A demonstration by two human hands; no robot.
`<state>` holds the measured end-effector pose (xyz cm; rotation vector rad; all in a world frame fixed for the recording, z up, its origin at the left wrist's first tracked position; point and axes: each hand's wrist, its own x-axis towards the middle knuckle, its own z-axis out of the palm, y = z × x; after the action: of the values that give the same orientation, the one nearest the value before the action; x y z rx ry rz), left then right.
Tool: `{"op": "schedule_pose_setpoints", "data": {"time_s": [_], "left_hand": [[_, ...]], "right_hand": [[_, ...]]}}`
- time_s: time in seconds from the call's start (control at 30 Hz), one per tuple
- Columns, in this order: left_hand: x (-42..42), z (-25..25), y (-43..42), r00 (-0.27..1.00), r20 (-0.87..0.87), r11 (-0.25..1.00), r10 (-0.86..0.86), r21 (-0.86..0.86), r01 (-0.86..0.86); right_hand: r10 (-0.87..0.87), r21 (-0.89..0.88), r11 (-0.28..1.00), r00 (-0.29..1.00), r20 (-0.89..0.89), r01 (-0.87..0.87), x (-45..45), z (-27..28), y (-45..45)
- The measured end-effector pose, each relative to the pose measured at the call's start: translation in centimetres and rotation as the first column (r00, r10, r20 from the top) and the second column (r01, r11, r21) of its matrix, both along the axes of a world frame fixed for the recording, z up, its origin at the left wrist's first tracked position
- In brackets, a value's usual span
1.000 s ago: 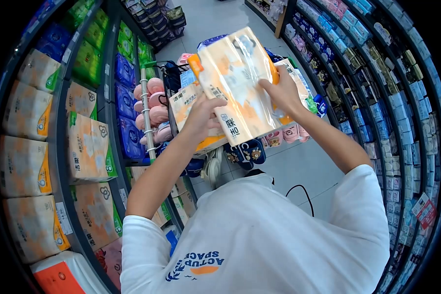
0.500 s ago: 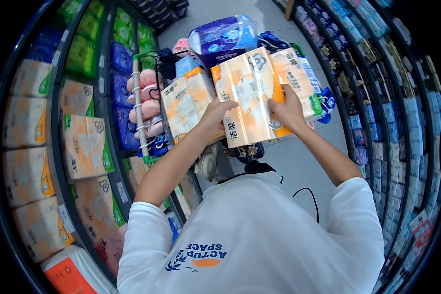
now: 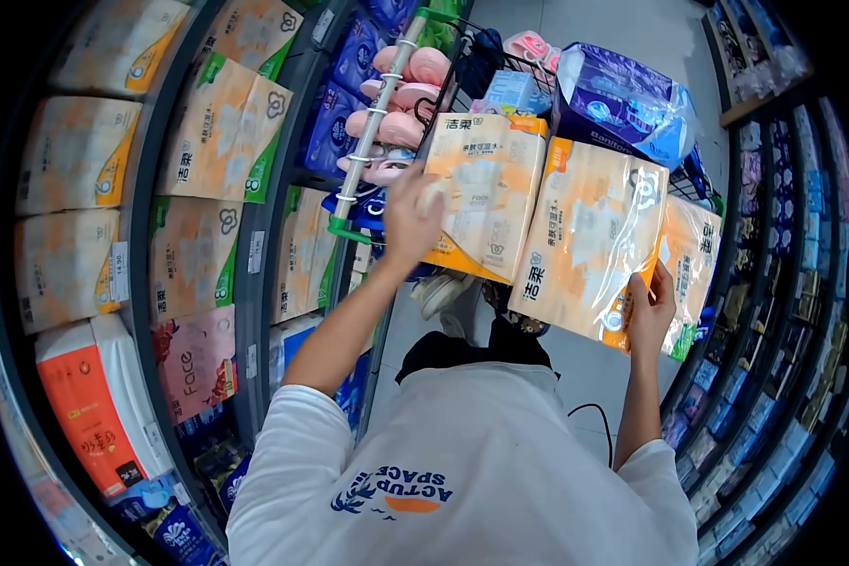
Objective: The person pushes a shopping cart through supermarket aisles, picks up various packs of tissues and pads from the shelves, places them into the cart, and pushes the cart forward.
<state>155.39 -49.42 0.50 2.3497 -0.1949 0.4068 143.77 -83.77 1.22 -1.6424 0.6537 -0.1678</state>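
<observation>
My right hand [image 3: 653, 307] grips the lower right edge of an orange-and-cream tissue pack [image 3: 590, 241], which tilts over the shopping cart. To its left, a similar tissue pack [image 3: 489, 193] rests at the cart's near side. Beside that pack's left edge is my left hand [image 3: 415, 217]. Its fingers are blurred, and whether they press on the pack is unclear. Partly behind the held pack, a third tissue pack [image 3: 693, 264] shows at the right.
The cart's handle bar [image 3: 379, 118] runs along the left, with pink slippers [image 3: 410, 94] beside it. A purple package [image 3: 623, 99] lies at the cart's far side. Shelves of tissue packs [image 3: 222, 132] stand close on the left; another shelf row [image 3: 774, 283] lines the right.
My left hand has come off the middle tissue pack and moved left to the neighbouring pack. My right hand still holds the middle pack, now lower. The view has turned, shifting the cart rightward.
</observation>
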Motion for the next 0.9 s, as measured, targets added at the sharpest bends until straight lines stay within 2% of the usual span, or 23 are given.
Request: {"op": "schedule_pose_setpoints", "data": {"time_s": [0.03,0.07,0.1,0.13,0.17,0.2,0.23,0.27,0.33,0.4,0.5,0.53,0.6,0.63,0.67,0.7,0.73,0.8,0.83,0.9], "left_hand": [[1.2,-0.8,3.2,0.997,0.074,0.987,0.037,0.152,-0.048],[1.5,-1.4,5.8,0.989,0.08,0.964,0.121,0.227,-0.136],[1.5,-2.8,8.6,0.962,0.096,0.888,0.256,0.369,-0.274],[1.4,-3.8,11.3,0.939,0.1,0.822,0.329,0.46,-0.337],[1.1,-4.5,13.1,0.916,0.084,0.772,0.392,0.512,-0.377],[0.7,-5.1,14.4,0.888,0.068,0.719,0.455,0.56,-0.411],[0.2,-5.1,14.6,0.867,0.017,0.731,0.498,0.53,-0.43],[-0.1,-5.2,14.7,0.844,-0.162,0.798,0.512,0.453,-0.397],[-0.8,-6.4,14.7,0.887,-0.086,0.82,0.455,0.43,-0.379],[-0.8,-6.0,13.8,0.845,-0.13,0.813,0.519,0.381,-0.44],[-1.0,-5.7,14.1,0.871,-0.1,0.838,0.48,0.345,-0.422],[-0.9,-6.4,14.4,0.862,-0.104,0.831,0.496,0.346,-0.437],[-1.4,-5.3,14.3,0.822,-0.234,0.838,0.519,0.328,-0.436],[-1.3,-5.1,14.5,0.791,-0.349,0.854,0.503,0.342,-0.392],[-1.5,-4.2,14.3,0.761,-0.435,0.871,0.481,0.335,-0.359],[-1.9,-4.5,13.9,0.821,-0.233,0.806,0.521,0.452,-0.383],[-1.9,-4.6,13.9,0.737,-0.422,0.831,0.528,0.437,-0.345],[-2.1,-5.1,13.8,0.701,-0.488,0.849,0.52,0.387,-0.361],[-2.5,-4.3,13.5,0.68,-0.518,0.852,0.518,0.386,-0.355],[-3.3,-4.5,13.5,0.689,-0.503,0.845,0.522,0.416,-0.337]], "right_hand": [[0.064,-0.03,0.997,0.998,-0.018,-0.065,0.1,0.0,-0.7],[0.134,-0.056,0.989,0.991,-0.031,-0.135,0.3,0.0,-1.2],[0.153,-0.024,0.988,0.986,-0.07,-0.155,0.4,0.4,-1.6],[0.153,-0.023,0.987,0.983,-0.096,-0.156,0.5,1.2,-1.8],[0.134,-0.219,0.964,0.987,-0.087,-0.15,0.2,0.4,-2.3],[0.132,-0.332,0.934,0.991,-0.015,-0.129,0.0,0.0,-2.7],[0.115,-0.349,0.933,0.992,0.046,-0.092,0.2,0.5,-2.5],[0.108,-0.388,0.919,0.992,0.067,-0.074,0.2,1.2,-2.3],[0.127,-0.402,0.913,0.984,0.121,-0.069,0.8,2.8,-1.0],[0.182,-0.407,0.908,0.968,0.172,-0.098,1.7,4.0,0.7],[0.319,-0.412,0.894,0.899,0.302,-0.178,3.4,4.5,3.8],[0.357,-0.406,0.889,0.877,0.321,-0.213,4.1,4.7,5.2],[0.462,-0.347,0.867,0.836,0.296,-0.357,4.7,5.5,8.7],[0.542,-0.372,0.824,0.787,0.295,-0.428,5.0,5.3,10.6],[0.593,-0.244,0.804,0.76,0.267,-0.542,5.1,5.7,13.1],[0.674,-0.203,0.738,0.693,0.255,-0.643,5.5,5.0,15.6],[0.727,-0.103,0.68,0.651,0.218,-0.726,5.5,4.6,18.5],[0.798,-0.048,0.587,0.566,0.208,-0.808,5.7,1.4,24.0],[0.824,-0.111,0.556,0.53,0.201,-0.824,5.9,-0.4,26.4],[0.821,-0.122,0.563,0.536,0.197,-0.817,5.9,-1.8,30.4]]}}
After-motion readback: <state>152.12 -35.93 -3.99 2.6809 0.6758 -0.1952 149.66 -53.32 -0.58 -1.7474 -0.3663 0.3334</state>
